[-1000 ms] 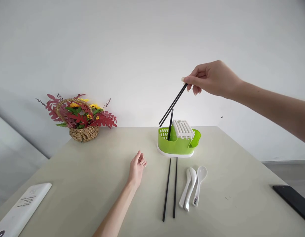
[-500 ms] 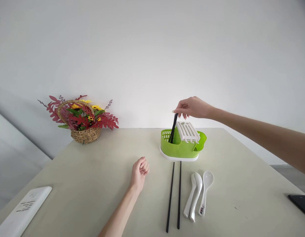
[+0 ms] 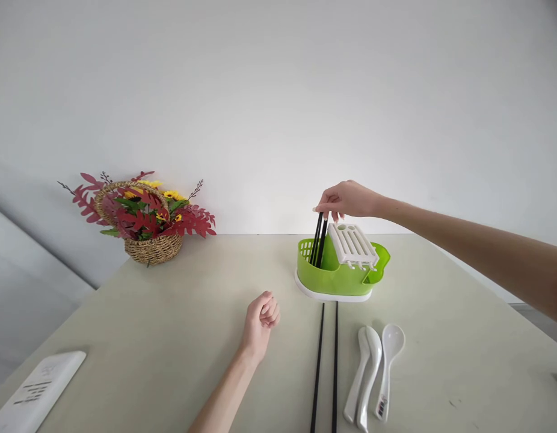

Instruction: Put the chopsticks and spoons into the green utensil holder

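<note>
The holder looks to me like smooth, faintly glossy plastic, the chopsticks in it matt. Near right, 3 spoons gleam like glazed ceramic; far left, the basket is rough woven fibre. The tabletop is smooth and dull.

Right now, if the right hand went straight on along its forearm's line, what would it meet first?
The right hand would probably meet the wall; its line passes above the flower basket in the picture, though depth is unclear.
</note>
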Motion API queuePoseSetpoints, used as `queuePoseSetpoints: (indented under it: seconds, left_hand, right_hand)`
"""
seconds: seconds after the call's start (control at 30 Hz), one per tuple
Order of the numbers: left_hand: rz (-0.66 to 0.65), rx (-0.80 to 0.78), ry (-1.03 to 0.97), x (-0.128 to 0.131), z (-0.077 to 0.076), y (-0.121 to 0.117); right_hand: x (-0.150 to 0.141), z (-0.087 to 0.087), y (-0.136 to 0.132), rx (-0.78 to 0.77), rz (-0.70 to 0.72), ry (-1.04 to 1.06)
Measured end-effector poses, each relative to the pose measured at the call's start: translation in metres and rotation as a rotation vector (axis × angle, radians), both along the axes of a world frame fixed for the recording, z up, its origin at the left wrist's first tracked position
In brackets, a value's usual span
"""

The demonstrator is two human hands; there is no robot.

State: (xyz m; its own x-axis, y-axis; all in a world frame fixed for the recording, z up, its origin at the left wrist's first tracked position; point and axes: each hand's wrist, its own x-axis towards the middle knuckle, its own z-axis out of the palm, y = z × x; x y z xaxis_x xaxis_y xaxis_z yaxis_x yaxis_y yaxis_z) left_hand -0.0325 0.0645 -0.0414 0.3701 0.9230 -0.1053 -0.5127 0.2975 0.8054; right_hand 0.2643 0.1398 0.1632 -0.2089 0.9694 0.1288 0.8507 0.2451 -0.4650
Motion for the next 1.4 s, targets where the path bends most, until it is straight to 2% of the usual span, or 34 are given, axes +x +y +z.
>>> queuePoseSetpoints:
  seconds: [0.27, 0.47, 0.57, 0.73, 0.83, 0.9, 1.1, 1.27, 1.4]
  left_hand:
    - [-0.036, -0.018, -0.006, -0.001, -0.001, 0.004]
    - [-0.036, -0.018, -0.011, -0.001, -0.001, 0.004]
    - [-0.038, -0.012, -0.014, -0.002, -0.001, 0.003]
    - [-0.047, -0.006, -0.014, -0.003, -0.001, 0.004]
    - [-0.047, 0.005, -0.001, -0.003, 0.0, 0.003]
    - [-0.047, 0.012, 0.009, -0.003, 0.002, 0.002]
    - [-0.043, 0.028, 0.009, -0.003, 0.003, 0.0]
    - [-0.024, 0.034, 0.031, -0.004, 0.002, 0.0]
    - [-0.03, 0.048, 0.036, -0.006, 0.001, -0.001]
  right_hand:
    - [0.001, -0.004, 0.005, 0.034, -0.104, -0.064]
    - [-0.006, -0.002, -0.009, 0.187, -0.127, -0.126]
    - [-0.013, 0.002, -0.025, 0.302, -0.011, -0.28]
    - [-0.037, -0.005, -0.064, 0.402, 0.382, -0.71]
    - [-0.053, -0.02, -0.089, 0.383, 0.549, -0.797]
    - [-0.06, -0.033, -0.104, 0.312, 0.641, -0.809]
    - [-0.065, -0.082, -0.133, 0.054, 0.707, -0.862]
    - [-0.063, -0.117, -0.141, 0.092, 0.753, -0.965]
    - [-0.065, -0.141, -0.137, 0.15, 0.781, -1.031]
